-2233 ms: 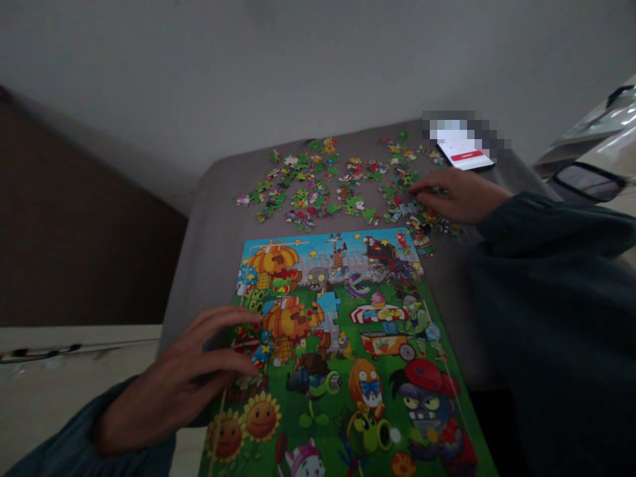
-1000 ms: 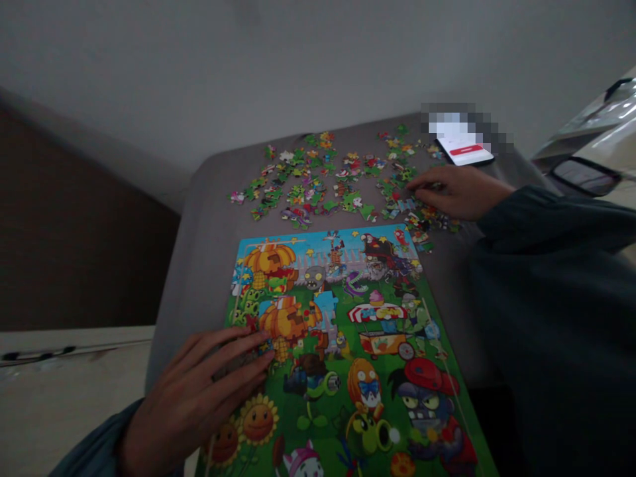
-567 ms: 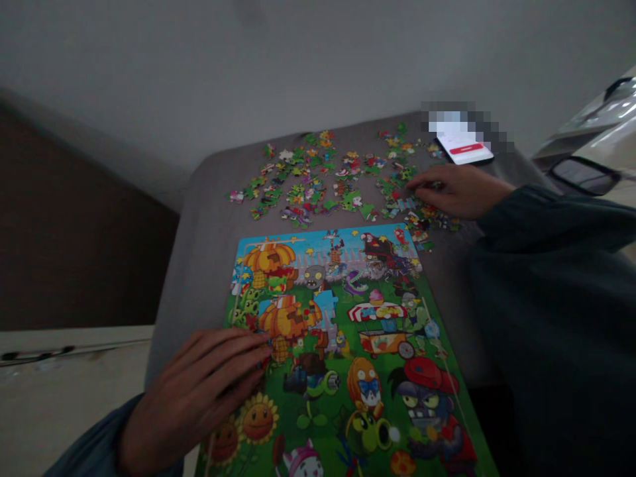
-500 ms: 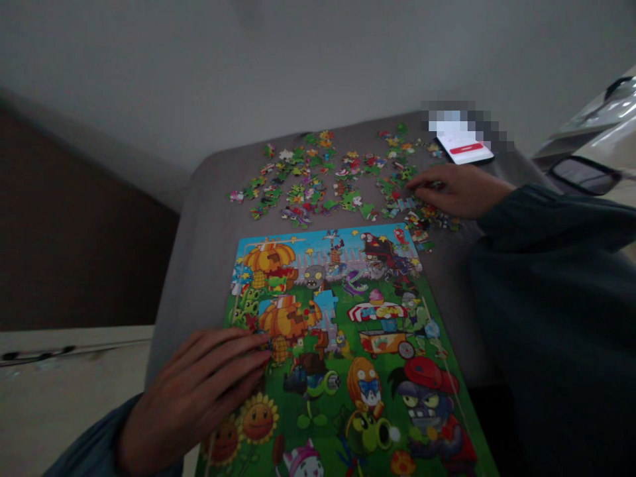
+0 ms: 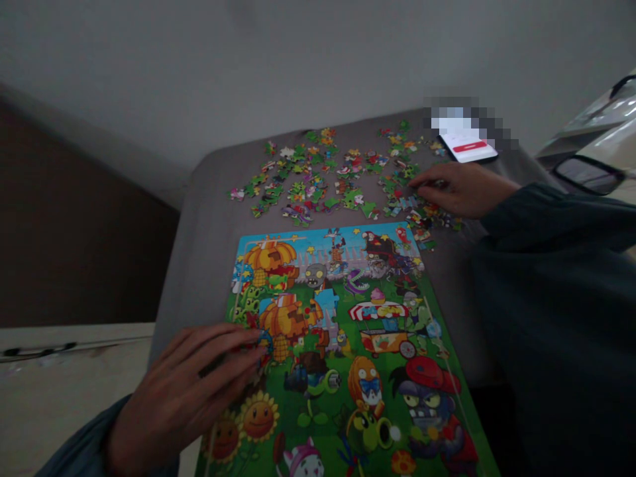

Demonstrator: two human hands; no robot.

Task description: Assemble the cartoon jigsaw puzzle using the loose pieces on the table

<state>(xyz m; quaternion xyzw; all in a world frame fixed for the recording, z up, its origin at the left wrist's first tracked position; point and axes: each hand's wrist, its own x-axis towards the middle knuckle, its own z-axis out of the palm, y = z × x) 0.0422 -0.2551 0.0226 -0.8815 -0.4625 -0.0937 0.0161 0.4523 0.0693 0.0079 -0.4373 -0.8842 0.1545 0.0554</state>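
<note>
A colourful cartoon jigsaw board lies in front of me, with several joined jigsaw pieces on its upper left part. My left hand rests over the board's left side, fingers stretched and slightly apart. Its fingertips touch the edge of those pieces beside a small blue patch. Beyond the board, my right hand is over the right side of the loose jigsaw pieces. Thumb and index finger are pinched together there; what is between them is too small and dark to make out.
A lit phone lies at the far right of the grey cloth-covered surface. Glasses show farther right. A pale wall stands behind the surface.
My left hand's fingers have parted a little and shifted slightly, showing more of the blue patch by the fingertips. The right hand stays pinched at almost the same spot.
</note>
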